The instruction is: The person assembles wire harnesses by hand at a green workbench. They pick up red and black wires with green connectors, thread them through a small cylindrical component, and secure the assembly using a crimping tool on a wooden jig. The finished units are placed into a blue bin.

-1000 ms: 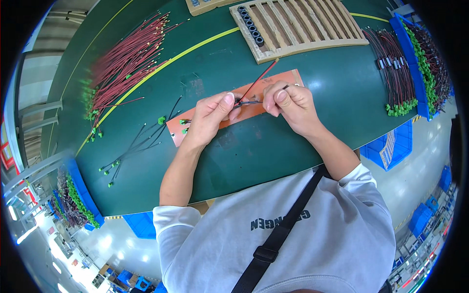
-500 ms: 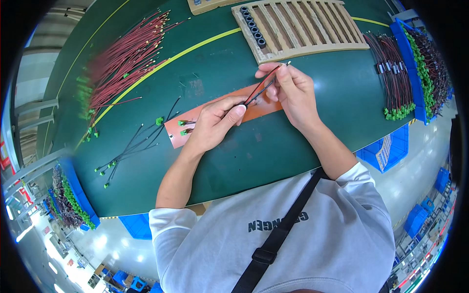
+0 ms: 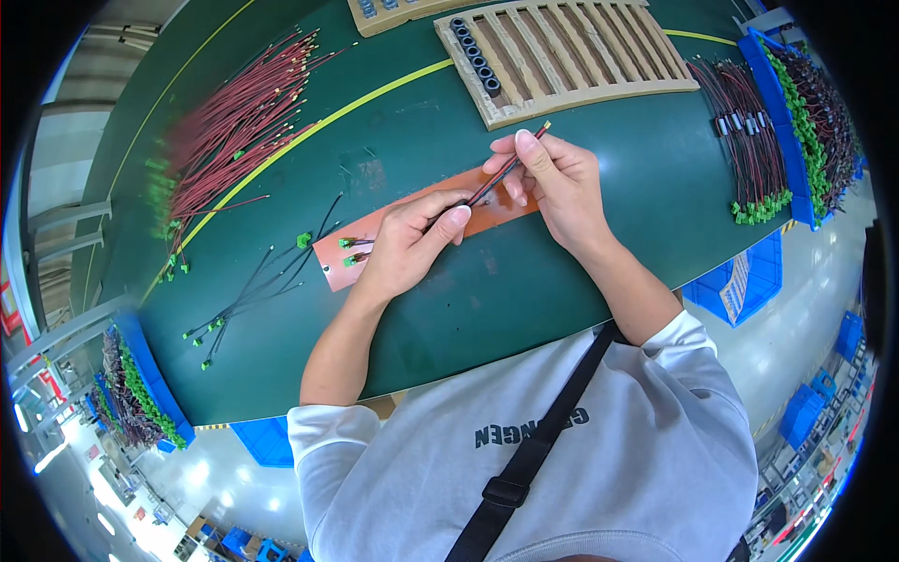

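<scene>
Red and black wires (image 3: 493,184) run between my two hands, lying close together. My left hand (image 3: 419,232) is closed round them near the middle of an orange-brown board (image 3: 334,245). Higher up, my right hand (image 3: 551,182) pinches the wires near their bare, brass-coloured ends (image 3: 546,125). Two green connectors (image 3: 350,252) on short dark leads stick out past my left hand over the board's left end. Left of the board lie several black wires (image 3: 245,298) with green connectors.
At the far left lies a large bundle of red wires (image 3: 248,122) with green connectors. A slotted tan rack (image 3: 562,56) holding black rings (image 3: 476,59) stands at the back. Finished-looking wire harnesses (image 3: 746,140) lie at right beside a blue bin (image 3: 779,122); another blue bin (image 3: 154,379) sits at lower left.
The red and black wires, spread apart before, now lie together. My right fingers have closed in along them near the tips; my left hand has stayed almost in place.
</scene>
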